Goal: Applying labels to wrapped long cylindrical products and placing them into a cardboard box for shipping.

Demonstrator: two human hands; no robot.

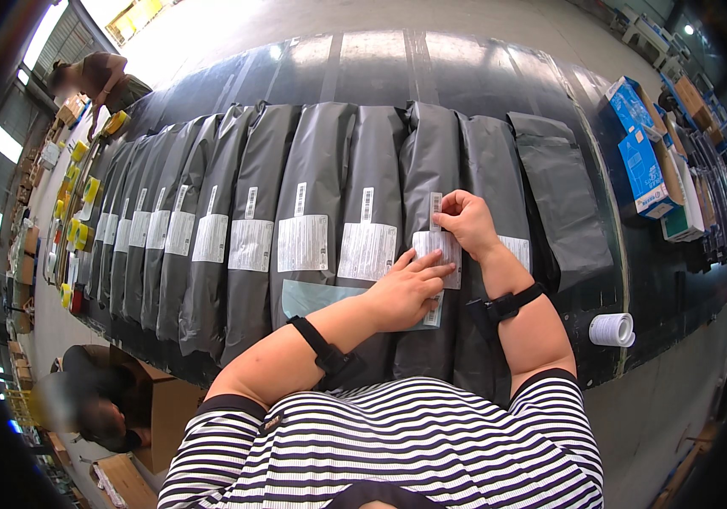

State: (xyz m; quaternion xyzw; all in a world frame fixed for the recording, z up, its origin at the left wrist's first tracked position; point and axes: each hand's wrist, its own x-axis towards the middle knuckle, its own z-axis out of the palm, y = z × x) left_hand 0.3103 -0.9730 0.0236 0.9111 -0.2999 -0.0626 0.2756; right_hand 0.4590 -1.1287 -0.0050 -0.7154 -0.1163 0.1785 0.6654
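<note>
Long dark grey plastic mailing bags lie side by side in a row, several with a white printed label and a narrow barcode sticker above it. My right hand [467, 222] pinches a narrow barcode sticker [436, 206] against one bag [428, 153], just above that bag's white label [422, 245]. Just below, my left hand [406, 293] rests its fingertips over this label. A pale teal backing strip [317, 296] runs beneath the left hand, its barcoded end [434, 316] showing past the palm. The left thumb's hold on the strip is hidden.
A flat grey bag [562, 195] lies right of the row on the black table [338, 68]. A white roll [611, 329] sits near the right edge. Blue boxes [645, 170] stand farther right, yellow tape rolls [83, 233] at left. Two other people are at the left.
</note>
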